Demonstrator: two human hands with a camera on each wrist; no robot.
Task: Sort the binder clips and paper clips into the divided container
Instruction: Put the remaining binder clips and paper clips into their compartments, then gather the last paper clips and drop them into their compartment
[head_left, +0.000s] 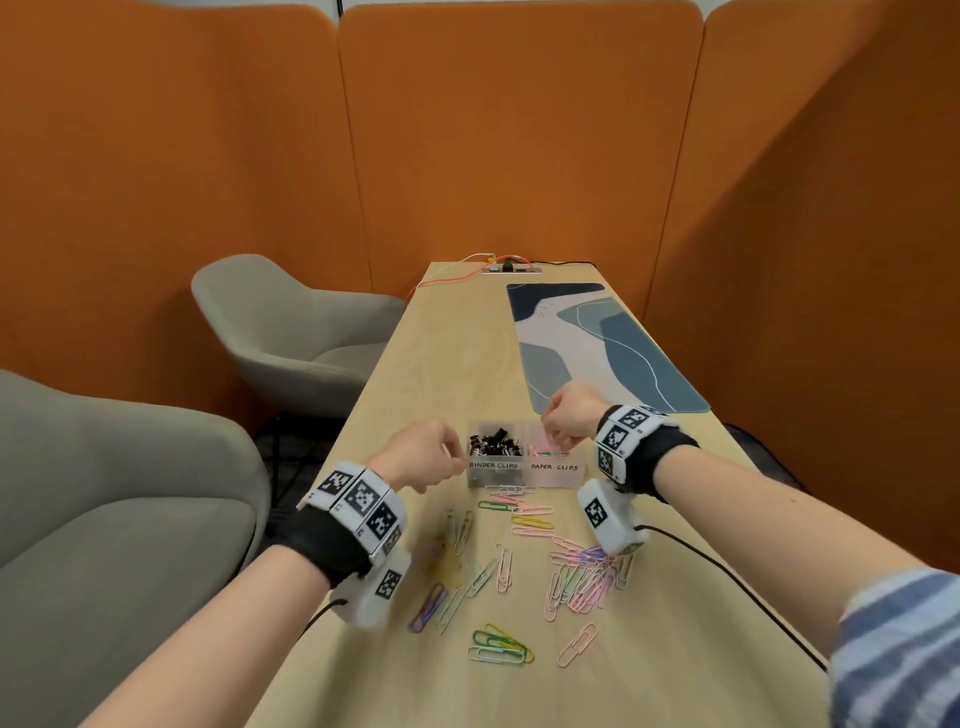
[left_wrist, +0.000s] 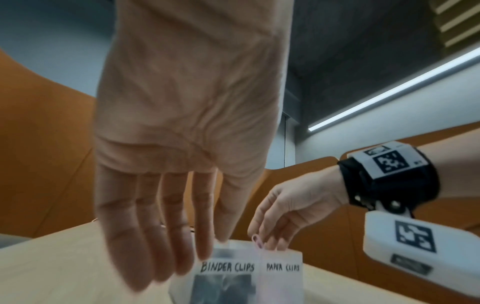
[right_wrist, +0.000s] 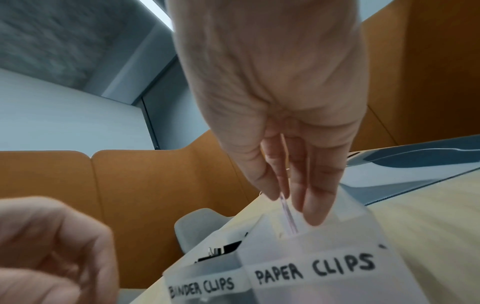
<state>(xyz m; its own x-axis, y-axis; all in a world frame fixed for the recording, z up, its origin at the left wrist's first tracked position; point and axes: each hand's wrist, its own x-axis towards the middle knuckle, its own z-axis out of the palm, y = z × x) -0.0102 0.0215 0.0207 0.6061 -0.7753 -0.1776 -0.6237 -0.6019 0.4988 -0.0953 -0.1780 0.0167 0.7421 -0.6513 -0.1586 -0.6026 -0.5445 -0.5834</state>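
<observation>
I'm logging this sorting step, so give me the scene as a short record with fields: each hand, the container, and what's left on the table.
left hand: open, empty, hovering beside the binder side of the container
right hand: pinches a pink clip over the paper clips section
container: clear, two labelled sections; black binder clips in the left one, a few paper clips in the right
table: many coloured paper clips loose in front of the container
binder clips outside the container: none visible

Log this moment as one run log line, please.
right hand: pinching pink paper clip over PAPER CLIPS compartment | left hand: empty | table: paper clips scattered
</observation>
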